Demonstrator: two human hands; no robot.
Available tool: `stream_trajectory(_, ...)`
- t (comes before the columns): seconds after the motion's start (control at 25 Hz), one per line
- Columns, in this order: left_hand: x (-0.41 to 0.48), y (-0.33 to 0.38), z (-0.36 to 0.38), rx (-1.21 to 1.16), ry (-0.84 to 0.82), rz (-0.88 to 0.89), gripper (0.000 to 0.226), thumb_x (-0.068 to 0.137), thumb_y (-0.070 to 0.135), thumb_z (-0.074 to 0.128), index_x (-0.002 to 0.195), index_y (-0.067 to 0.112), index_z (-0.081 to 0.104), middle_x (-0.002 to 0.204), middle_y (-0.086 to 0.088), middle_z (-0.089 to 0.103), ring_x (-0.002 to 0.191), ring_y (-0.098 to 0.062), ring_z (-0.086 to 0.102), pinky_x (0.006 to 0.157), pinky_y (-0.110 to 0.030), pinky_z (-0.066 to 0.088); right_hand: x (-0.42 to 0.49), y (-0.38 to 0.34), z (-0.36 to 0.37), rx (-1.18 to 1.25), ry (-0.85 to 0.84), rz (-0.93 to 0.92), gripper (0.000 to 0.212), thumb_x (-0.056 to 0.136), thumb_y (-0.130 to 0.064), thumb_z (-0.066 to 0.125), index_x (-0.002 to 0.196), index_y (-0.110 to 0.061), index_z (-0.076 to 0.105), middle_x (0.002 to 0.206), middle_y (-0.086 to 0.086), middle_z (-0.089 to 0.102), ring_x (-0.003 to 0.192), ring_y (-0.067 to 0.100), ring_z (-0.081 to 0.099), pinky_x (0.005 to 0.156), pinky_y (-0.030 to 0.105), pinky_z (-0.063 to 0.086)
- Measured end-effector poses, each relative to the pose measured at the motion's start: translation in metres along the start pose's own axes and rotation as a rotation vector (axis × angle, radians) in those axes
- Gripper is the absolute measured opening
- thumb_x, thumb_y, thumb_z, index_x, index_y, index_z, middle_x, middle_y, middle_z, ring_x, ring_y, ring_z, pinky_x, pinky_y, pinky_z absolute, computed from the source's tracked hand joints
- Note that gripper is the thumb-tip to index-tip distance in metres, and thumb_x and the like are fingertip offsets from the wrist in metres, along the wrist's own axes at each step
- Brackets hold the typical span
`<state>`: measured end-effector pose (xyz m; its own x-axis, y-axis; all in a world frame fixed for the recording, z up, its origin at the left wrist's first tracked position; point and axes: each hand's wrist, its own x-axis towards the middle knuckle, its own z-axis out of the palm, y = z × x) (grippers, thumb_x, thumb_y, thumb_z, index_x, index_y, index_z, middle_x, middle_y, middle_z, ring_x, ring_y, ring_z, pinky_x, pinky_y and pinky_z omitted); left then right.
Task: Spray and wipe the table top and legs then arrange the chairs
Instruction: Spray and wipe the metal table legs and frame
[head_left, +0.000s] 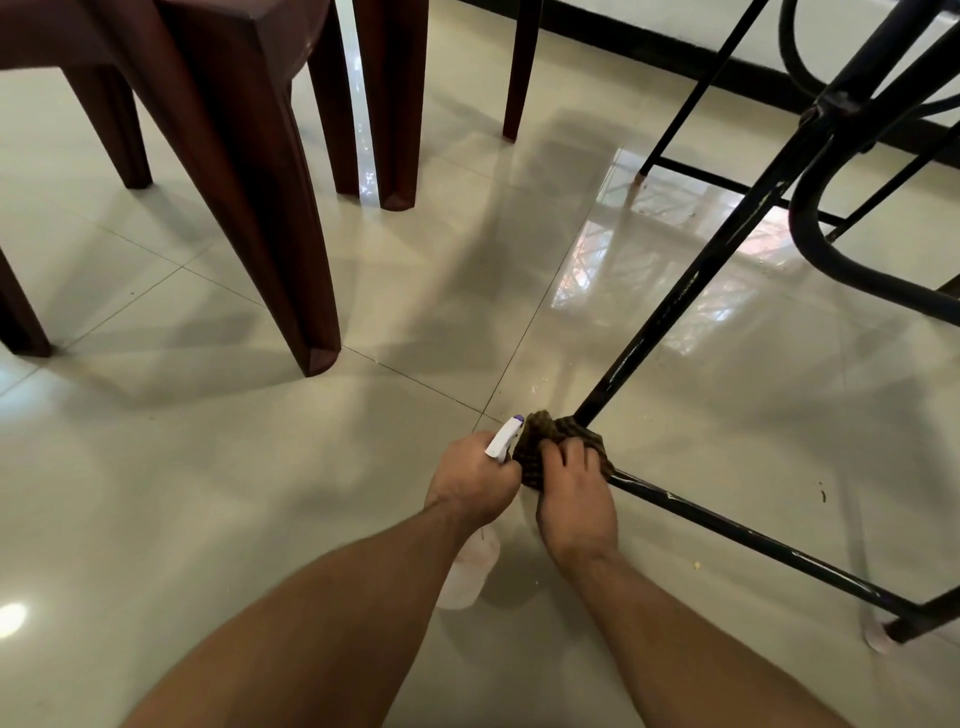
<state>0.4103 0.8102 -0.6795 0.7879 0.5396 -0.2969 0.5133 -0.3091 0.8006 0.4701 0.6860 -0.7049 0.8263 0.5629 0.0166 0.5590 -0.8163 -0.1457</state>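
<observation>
Glossy floor tiles (260, 467); right hand (574, 496) clamps cloth (545, 441) around table leg (675, 296) to wipe; left hand (475, 480) grips spray bottle (501, 439) ready.

hands: 2 (475, 480) (574, 493) | spray bottle: 1 (501, 441) | cloth: 1 (545, 441) | brown chair legs: 6 (291, 249)

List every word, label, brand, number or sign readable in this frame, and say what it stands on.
None can be read.
White spray bottle with purple nozzle tip, in the left hand: no print shows on its visible parts.
Brown checked cloth under the right hand, black metal table leg, dark brown plastic chairs: no text or marks.
</observation>
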Motion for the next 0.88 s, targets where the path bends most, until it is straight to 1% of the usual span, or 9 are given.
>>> stream_trajectory(0.12,0.000,-0.008,-0.006,0.004,0.021,-0.006,0.018,0.080,0.011,0.057,0.064,0.014,0.050,0.060,0.000,0.053,0.061,-0.030,0.049,0.052,-0.031,0.039,0.001,-0.013,0.006,-0.182,-0.285,-0.128,0.034,0.093,-0.023,0.056,0.127,-0.021,0.057,0.132,0.005,0.050,0.120,0.026,0.046,0.094,0.038,0.048)
stream_trajectory(0.16,0.000,-0.009,-0.007,0.000,0.028,-0.004,0.015,0.080,0.011,0.056,0.066,0.012,0.052,0.060,-0.001,0.053,0.061,-0.030,0.049,0.053,-0.033,0.040,0.002,-0.017,0.004,-0.189,-0.280,-0.132,0.035,0.093,-0.025,0.057,0.128,-0.021,0.057,0.133,0.006,0.049,0.120,0.026,0.046,0.095,0.038,0.047)
stream_trajectory(0.32,0.004,-0.005,-0.016,-0.001,0.041,-0.026,0.021,0.081,0.012,0.054,0.062,0.017,0.046,0.061,0.001,0.052,0.059,-0.028,0.049,0.053,-0.030,0.035,0.023,-0.020,-0.012,-0.144,0.035,-0.015,0.047,0.091,-0.009,0.054,0.136,-0.020,0.047,0.129,0.010,0.048,0.111,0.026,0.049,0.092,0.036,0.049)
stream_trajectory(0.44,0.004,-0.002,-0.015,-0.015,0.043,-0.016,0.021,0.082,0.012,0.053,0.063,0.015,0.044,0.060,-0.001,0.050,0.060,-0.028,0.045,0.052,-0.032,0.034,0.013,-0.019,-0.013,-0.153,-0.085,-0.081,0.035,0.095,-0.019,0.053,0.129,-0.025,0.052,0.132,0.007,0.046,0.115,0.027,0.048,0.090,0.037,0.047)
stream_trajectory(0.52,0.005,0.001,-0.013,-0.047,0.036,-0.021,0.021,0.081,0.014,0.053,0.062,0.015,0.044,0.060,-0.001,0.049,0.059,-0.027,0.044,0.053,-0.031,0.036,0.004,-0.015,-0.022,-0.087,-0.040,-0.079,0.035,0.088,-0.022,0.064,0.123,-0.024,0.059,0.120,0.006,0.049,0.107,0.027,0.050,0.080,0.038,0.049)
stream_trajectory(0.6,0.009,0.004,-0.011,-0.065,0.031,-0.015,0.019,0.080,0.016,0.051,0.062,0.017,0.044,0.061,-0.001,0.050,0.059,-0.029,0.046,0.054,-0.032,0.038,0.019,-0.008,-0.050,0.023,0.208,-0.016,0.046,0.072,-0.008,0.073,0.116,-0.019,0.063,0.105,0.009,0.048,0.094,0.029,0.051,0.064,0.035,0.049)
stream_trajectory(0.72,0.008,0.022,-0.007,-0.099,0.012,0.039,0.015,0.076,0.021,0.048,0.062,0.018,0.044,0.062,0.000,0.051,0.058,-0.028,0.049,0.055,-0.036,0.044,0.058,0.011,-0.118,0.136,0.591,0.119,0.053,0.071,-0.002,0.066,0.121,-0.018,0.064,0.108,0.012,0.048,0.096,0.028,0.046,0.066,0.029,0.043)
stream_trajectory(0.8,0.009,0.036,-0.006,-0.121,0.023,0.061,0.012,0.076,0.022,0.047,0.064,0.017,0.047,0.062,0.000,0.053,0.057,-0.027,0.051,0.055,-0.037,0.048,0.062,0.018,-0.130,0.030,0.545,0.059,0.049,0.073,-0.002,0.069,0.119,-0.020,0.067,0.109,0.011,0.050,0.098,0.029,0.043,0.072,0.033,0.046)
stream_trajectory(0.88,0.010,0.051,-0.009,-0.163,0.044,0.081,0.011,0.078,0.015,0.050,0.067,0.016,0.051,0.063,0.000,0.055,0.056,-0.023,0.051,0.052,-0.033,0.045,0.048,0.017,-0.107,-0.160,0.320,-0.085,0.046,0.071,-0.005,0.077,0.113,-0.021,0.070,0.111,0.007,0.050,0.100,0.029,0.044,0.079,0.036,0.047)
